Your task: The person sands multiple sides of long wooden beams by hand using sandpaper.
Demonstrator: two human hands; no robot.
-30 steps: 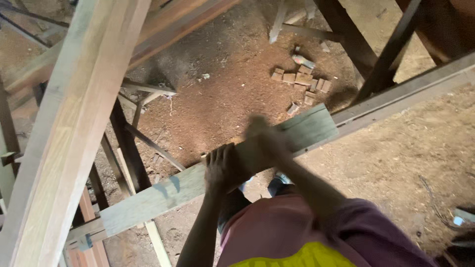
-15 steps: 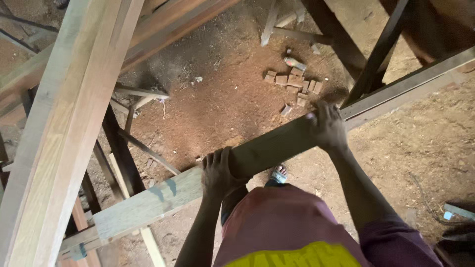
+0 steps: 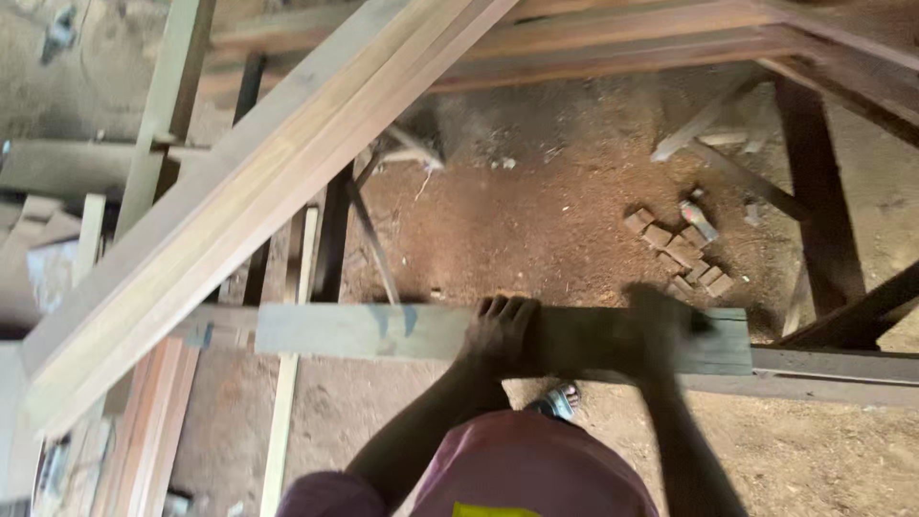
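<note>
A grey-green weathered plank point(image 3: 383, 331) lies level across the view, resting on a timber rail point(image 3: 823, 369) at its right end. My left hand point(image 3: 500, 333) grips the plank near its middle, fingers curled over the far edge. My right hand point(image 3: 661, 330), blurred by motion, is on the plank near its right end. A long pale beam point(image 3: 249, 191) runs diagonally above the plank from lower left to upper centre.
Dark timber posts point(image 3: 814, 201) and rails frame the reddish sawdust floor. A cluster of small wood blocks point(image 3: 682, 251) lies on the ground at the right. Reddish boards point(image 3: 144, 431) are stacked at lower left. One foot point(image 3: 555, 402) shows below the plank.
The view has swung, so the plank now looks level instead of slanted. My right hand has slid along the plank toward its right end; my left hand keeps its grip.
</note>
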